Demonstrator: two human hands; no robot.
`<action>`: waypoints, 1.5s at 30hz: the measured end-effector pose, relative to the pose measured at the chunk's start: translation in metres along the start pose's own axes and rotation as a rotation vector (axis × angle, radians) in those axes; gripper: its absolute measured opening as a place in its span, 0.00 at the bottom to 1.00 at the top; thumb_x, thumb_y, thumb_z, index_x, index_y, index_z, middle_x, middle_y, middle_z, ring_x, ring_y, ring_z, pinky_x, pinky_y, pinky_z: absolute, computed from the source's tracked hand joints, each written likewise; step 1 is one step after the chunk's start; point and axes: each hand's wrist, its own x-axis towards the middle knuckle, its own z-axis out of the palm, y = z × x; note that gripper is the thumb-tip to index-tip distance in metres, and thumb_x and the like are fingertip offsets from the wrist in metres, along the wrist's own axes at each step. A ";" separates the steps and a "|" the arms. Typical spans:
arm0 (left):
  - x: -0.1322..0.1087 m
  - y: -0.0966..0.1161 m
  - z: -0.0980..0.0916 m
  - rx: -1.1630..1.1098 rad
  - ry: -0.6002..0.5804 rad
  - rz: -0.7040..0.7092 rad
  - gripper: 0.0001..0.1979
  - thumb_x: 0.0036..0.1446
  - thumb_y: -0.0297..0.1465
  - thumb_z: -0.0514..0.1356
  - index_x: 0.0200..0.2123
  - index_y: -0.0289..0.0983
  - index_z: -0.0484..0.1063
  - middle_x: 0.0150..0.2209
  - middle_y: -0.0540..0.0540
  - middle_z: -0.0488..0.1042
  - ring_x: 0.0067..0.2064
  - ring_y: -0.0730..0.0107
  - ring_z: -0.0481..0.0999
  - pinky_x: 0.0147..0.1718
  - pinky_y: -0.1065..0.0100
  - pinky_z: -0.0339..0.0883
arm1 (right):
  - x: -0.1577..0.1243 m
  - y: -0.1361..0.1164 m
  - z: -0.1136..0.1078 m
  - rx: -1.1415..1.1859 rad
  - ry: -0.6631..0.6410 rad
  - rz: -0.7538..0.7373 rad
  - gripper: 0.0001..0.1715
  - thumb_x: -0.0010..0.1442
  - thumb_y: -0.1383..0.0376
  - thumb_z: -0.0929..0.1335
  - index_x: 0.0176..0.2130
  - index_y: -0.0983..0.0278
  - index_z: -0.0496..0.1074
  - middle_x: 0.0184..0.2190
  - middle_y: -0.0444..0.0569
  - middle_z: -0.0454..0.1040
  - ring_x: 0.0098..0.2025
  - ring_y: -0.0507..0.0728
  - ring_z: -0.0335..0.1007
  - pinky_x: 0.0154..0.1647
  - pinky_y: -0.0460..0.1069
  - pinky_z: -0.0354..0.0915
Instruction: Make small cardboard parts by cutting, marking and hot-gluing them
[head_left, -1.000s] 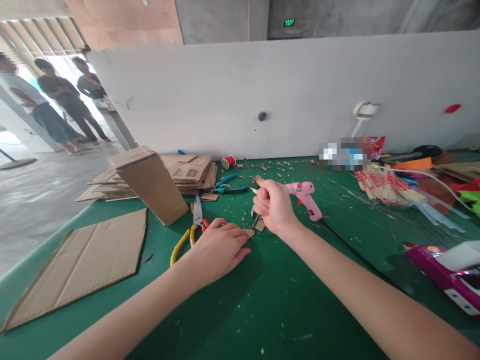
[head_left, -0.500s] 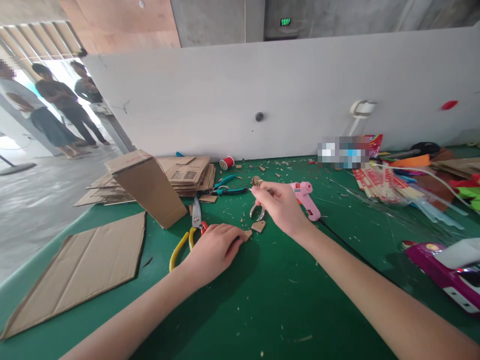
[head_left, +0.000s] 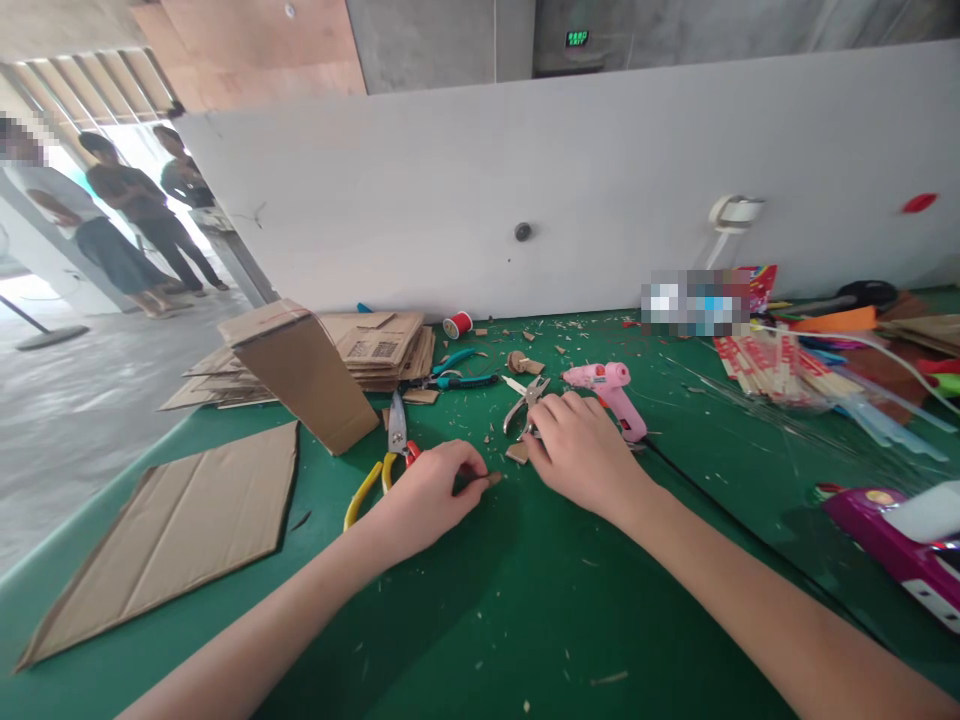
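1. Two bare hands of mine are at work over a smooth green tabletop (head_left: 487,630); my left hand (head_left: 427,497) pinches a small, flat tan cardboard piece (head_left: 492,479) between thumb and fingers.
2. My right hand (head_left: 585,450) has its fingers bent down over the near part of a silver metal plier-like tool (head_left: 535,391); whether they have closed on it, I cannot tell.
3. I'd keep the left pinch light and close to the edge, since thin cardboard would probably crease under a hard squeeze.
4. With the right, I'd want a full grip well back from the tool's tips, and I'd mind the pink plastic glue gun (head_left: 613,384) just beyond my knuckles, as its nozzle may be hot.
5. The pinched piece sits low over the table, between my hands; its tip pokes out toward the right, and my fingers hide the rest, so its full outline is unclear.
6. A second tan cardboard scrap (head_left: 517,453) lies near it, beside my right thumb, plain brown and partly covered.
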 end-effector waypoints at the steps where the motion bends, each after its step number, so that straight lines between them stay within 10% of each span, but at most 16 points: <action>1: 0.000 0.001 -0.001 -0.114 0.027 -0.033 0.05 0.57 0.32 0.55 0.32 0.38 0.68 0.31 0.49 0.73 0.34 0.68 0.70 0.34 0.68 0.63 | -0.001 -0.005 -0.004 0.118 -0.018 -0.016 0.13 0.62 0.62 0.60 0.34 0.66 0.69 0.34 0.53 0.71 0.39 0.60 0.65 0.38 0.53 0.56; 5: -0.001 0.008 -0.002 -0.571 0.181 -0.136 0.06 0.55 0.34 0.59 0.32 0.37 0.66 0.30 0.50 0.72 0.33 0.71 0.71 0.33 0.70 0.66 | -0.006 -0.025 -0.009 0.729 -0.290 -0.053 0.21 0.65 0.55 0.56 0.27 0.64 0.64 0.24 0.44 0.66 0.25 0.51 0.60 0.26 0.47 0.54; 12: -0.009 0.017 0.008 -1.051 0.185 -0.204 0.09 0.53 0.33 0.63 0.35 0.35 0.69 0.34 0.47 0.74 0.36 0.73 0.72 0.40 0.69 0.68 | -0.007 -0.032 -0.005 0.817 -0.135 -0.016 0.17 0.65 0.61 0.57 0.25 0.63 0.60 0.22 0.41 0.61 0.24 0.49 0.56 0.26 0.47 0.51; 22: -0.013 0.014 -0.004 -0.635 -0.138 -0.101 0.18 0.63 0.41 0.48 0.24 0.37 0.59 0.20 0.54 0.61 0.23 0.76 0.61 0.25 0.72 0.55 | -0.005 -0.029 -0.010 1.125 -0.329 -0.072 0.22 0.68 0.56 0.54 0.26 0.63 0.59 0.24 0.41 0.59 0.27 0.50 0.55 0.28 0.46 0.54; 27: -0.013 0.009 0.002 -0.582 -0.006 -0.035 0.18 0.62 0.41 0.48 0.23 0.36 0.60 0.18 0.56 0.54 0.19 0.79 0.51 0.19 0.73 0.46 | -0.007 -0.030 -0.008 1.297 -0.494 0.028 0.18 0.67 0.59 0.55 0.29 0.63 0.61 0.23 0.40 0.57 0.25 0.49 0.53 0.26 0.46 0.53; 38: -0.016 0.010 0.018 -0.857 0.045 -0.068 0.17 0.62 0.39 0.50 0.23 0.36 0.61 0.17 0.56 0.54 0.20 0.79 0.51 0.18 0.74 0.45 | -0.007 -0.043 0.009 1.408 -0.298 0.051 0.16 0.62 0.66 0.58 0.23 0.63 0.58 0.20 0.39 0.56 0.23 0.49 0.51 0.23 0.46 0.50; 45: -0.014 0.011 0.017 -0.712 0.254 -0.085 0.19 0.63 0.39 0.49 0.21 0.37 0.57 0.17 0.55 0.58 0.21 0.78 0.58 0.20 0.74 0.51 | -0.004 -0.041 0.001 1.643 -0.488 0.141 0.15 0.63 0.62 0.59 0.26 0.63 0.61 0.19 0.39 0.57 0.20 0.48 0.51 0.19 0.45 0.48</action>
